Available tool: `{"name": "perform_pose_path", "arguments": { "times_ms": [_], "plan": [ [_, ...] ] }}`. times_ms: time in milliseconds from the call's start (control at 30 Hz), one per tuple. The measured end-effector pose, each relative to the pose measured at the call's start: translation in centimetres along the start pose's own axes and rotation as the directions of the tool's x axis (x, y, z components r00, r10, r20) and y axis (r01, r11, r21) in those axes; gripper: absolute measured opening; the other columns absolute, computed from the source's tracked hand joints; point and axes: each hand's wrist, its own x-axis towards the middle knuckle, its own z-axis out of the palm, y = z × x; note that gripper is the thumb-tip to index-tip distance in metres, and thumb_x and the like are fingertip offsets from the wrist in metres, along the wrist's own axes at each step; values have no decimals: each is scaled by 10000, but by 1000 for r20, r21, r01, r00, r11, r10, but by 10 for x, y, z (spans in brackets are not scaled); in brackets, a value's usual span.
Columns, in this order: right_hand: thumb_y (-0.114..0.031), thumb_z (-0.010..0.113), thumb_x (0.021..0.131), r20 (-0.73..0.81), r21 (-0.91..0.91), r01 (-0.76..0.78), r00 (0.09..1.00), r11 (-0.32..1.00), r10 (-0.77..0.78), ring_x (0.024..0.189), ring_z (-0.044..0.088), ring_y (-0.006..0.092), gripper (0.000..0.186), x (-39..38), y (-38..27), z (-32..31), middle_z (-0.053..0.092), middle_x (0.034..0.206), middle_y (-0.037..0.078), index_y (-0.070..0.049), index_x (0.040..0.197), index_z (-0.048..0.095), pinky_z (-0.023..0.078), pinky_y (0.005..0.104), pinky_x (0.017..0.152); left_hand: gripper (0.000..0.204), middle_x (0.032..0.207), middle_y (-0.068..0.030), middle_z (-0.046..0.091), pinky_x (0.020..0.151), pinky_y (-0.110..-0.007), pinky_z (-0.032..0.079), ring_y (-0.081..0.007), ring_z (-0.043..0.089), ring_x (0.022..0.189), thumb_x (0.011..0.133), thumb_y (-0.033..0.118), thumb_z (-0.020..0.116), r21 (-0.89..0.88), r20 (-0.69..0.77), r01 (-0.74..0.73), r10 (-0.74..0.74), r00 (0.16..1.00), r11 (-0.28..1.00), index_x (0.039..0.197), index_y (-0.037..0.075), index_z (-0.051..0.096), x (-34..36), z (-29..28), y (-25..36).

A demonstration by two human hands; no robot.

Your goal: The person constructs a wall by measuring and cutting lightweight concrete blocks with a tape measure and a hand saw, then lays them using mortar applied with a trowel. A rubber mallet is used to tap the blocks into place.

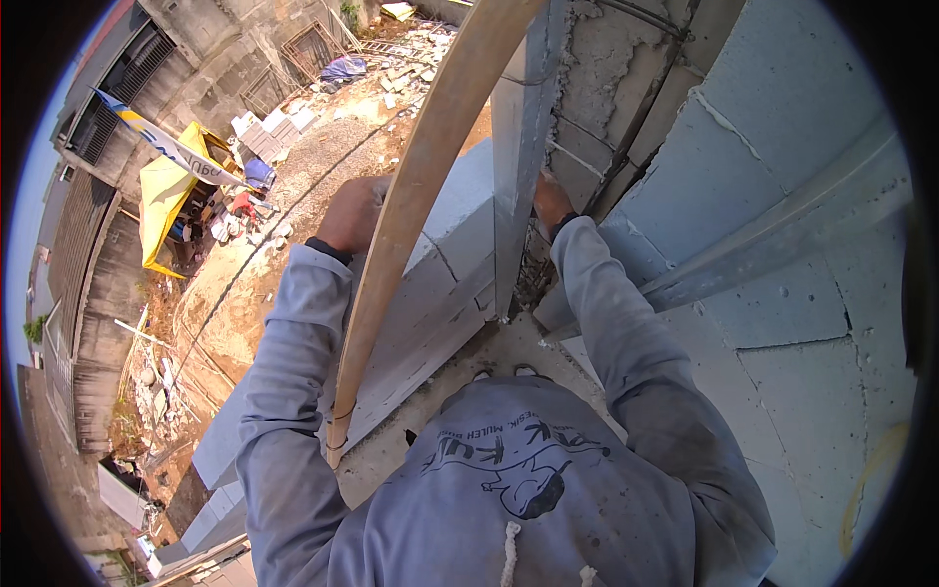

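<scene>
My left hand (352,213) is curled at the top of a light-blue block wall (455,205), beside a long wooden plank (416,157) that hides its fingertips and whatever they grip. My right hand (551,203) is partly hidden just right of an upright metal bar (518,147), its fingers bent at a rough grey column (587,117); what it holds is unclear. Both grey-sleeved forearms reach forward, one on each side of the plank and bar.
A blue block wall (773,333) with a long metal bar rises at the right. My feet stand on a narrow concrete ledge (489,347). Far below left lie a rubble-strewn yard (245,293), a yellow canopy (166,196), stacked pale blocks (269,132) and concrete walls.
</scene>
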Motion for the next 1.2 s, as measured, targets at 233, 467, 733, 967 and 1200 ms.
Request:
{"name": "perform_pose_path", "arguments": {
  "times_ms": [233, 467, 733, 967, 1200],
  "plan": [
    [-523, 332, 978, -44, 322, -110, 990, 940, 131, 974, 620, 297, 622, -10, -23, 4, 662, 1014, 188, -1, 1172, 607, 430, 368, 885, 243, 853, -78, 694, 692, -326, 504, -178, 643, 749, 808, 212, 701, -68, 15, -106, 108, 994, 992, 991, 53, 685, 3, -1, -25],
    [-528, 348, 967, -97, 353, -49, 991, 934, 89, 991, 617, 289, 639, -8, -17, 7, 658, 1062, 187, 4, 1221, 593, 429, 354, 897, 206, 835, -18, 676, 673, -285, 493, -97, 603, 757, 811, 164, 750, -188, 86, 115, -101, 991, 975, 956, 33, 687, 0, -2, -2],
    [-554, 356, 950, -123, 328, -30, 990, 944, 74, 966, 615, 313, 666, -6, -14, 8, 653, 1029, 216, 15, 1194, 600, 432, 364, 892, 184, 828, -15, 677, 648, -284, 492, -97, 602, 735, 823, 163, 730, -283, 90, 118, -96, 991, 952, 944, 31, 691, -1, -1, -7],
    [-530, 391, 943, -163, 207, 47, 987, 977, -13, 955, 612, 310, 629, -2, 6, 15, 647, 1013, 225, 19, 1149, 617, 436, 362, 889, 313, 753, 42, 618, 657, -247, 399, -69, 529, 724, 813, 374, 746, -108, 67, 10, -2, 998, 994, 903, 82, 683, 3, 1, -23],
    [-531, 450, 914, -17, 447, -150, 984, 882, 176, 971, 613, 281, 616, -6, -16, 3, 651, 1058, 198, 29, 1091, 635, 440, 345, 883, 213, 811, -85, 685, 669, -351, 487, -211, 637, 733, 784, 220, 720, -4, 73, -65, 65, 995, 998, 914, 55, 689, 6, -2, -25]
  ]
}}
